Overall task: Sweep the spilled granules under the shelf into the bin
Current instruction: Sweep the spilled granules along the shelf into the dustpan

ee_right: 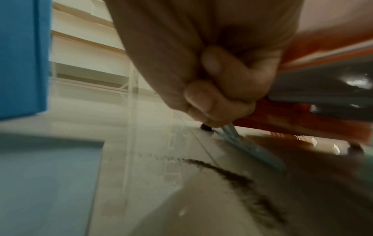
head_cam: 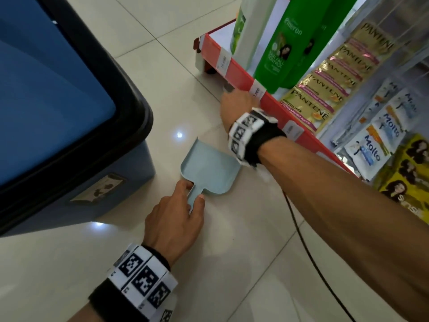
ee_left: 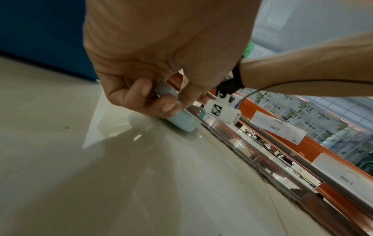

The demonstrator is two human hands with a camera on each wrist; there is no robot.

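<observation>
Both hands busy: L hand point(head_cam: 173, 223) pinches dustpan point(head_cam: 210, 169) handle, mouth toward shelf point(head_cam: 274, 102); R hand point(head_cam: 236, 105) grips brush point(ee_right: 248, 147).

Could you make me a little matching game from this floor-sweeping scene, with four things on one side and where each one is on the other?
Things:
1. dustpan
2. brush
3. granules
4. bin

Places:
A. gripped by the right hand, reaching under the shelf
B. standing on the floor to the left of the dustpan
C. lying in a dark line on the floor along the shelf's base
D. flat on the tiles, its handle pinched by the left hand

Pairs: 1-D, 2-A, 3-C, 4-B
</observation>
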